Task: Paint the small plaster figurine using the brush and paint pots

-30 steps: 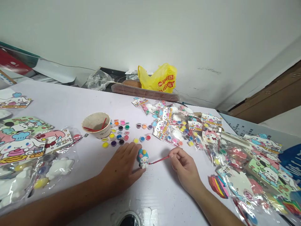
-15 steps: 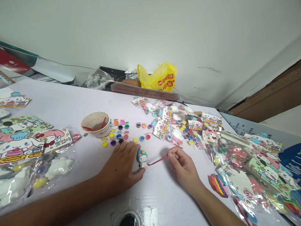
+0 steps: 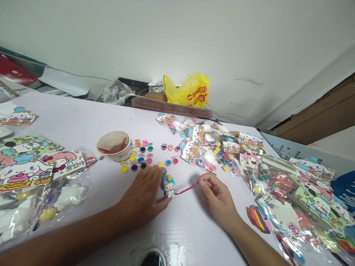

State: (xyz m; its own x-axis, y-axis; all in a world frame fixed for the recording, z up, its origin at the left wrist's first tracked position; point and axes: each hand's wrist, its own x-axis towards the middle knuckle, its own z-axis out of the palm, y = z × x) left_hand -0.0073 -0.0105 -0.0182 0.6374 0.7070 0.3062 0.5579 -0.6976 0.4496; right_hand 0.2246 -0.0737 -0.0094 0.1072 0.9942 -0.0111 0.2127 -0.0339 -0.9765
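Observation:
A small figurine (image 3: 169,186) with a blue hood, white face and white body stands upright on the table. My left hand (image 3: 146,186) is closed on its left side, the thumb near its base and the fingers behind it. In my right hand (image 3: 215,192), thumb and fingers pinch a thin red paintbrush (image 3: 190,188). The brush points left, and its tip is at the lower right of the figurine's body; whether it touches cannot be made out. Behind my left hand are several small paint pots (image 3: 141,160) in many colours.
A paper cup (image 3: 113,146) of cloudy liquid with red brushes stands behind my left hand. Bagged craft kits (image 3: 70,197) lie on the left, more kits (image 3: 209,147) at the back right. A rainbow-striped piece (image 3: 258,219) lies right of my right hand. A yellow bag (image 3: 188,90) sits beyond the table (image 3: 69,114).
The figurine has turned slightly in my left hand. Both hands and the brush stay nearly in place, and the whole view has shifted a little.

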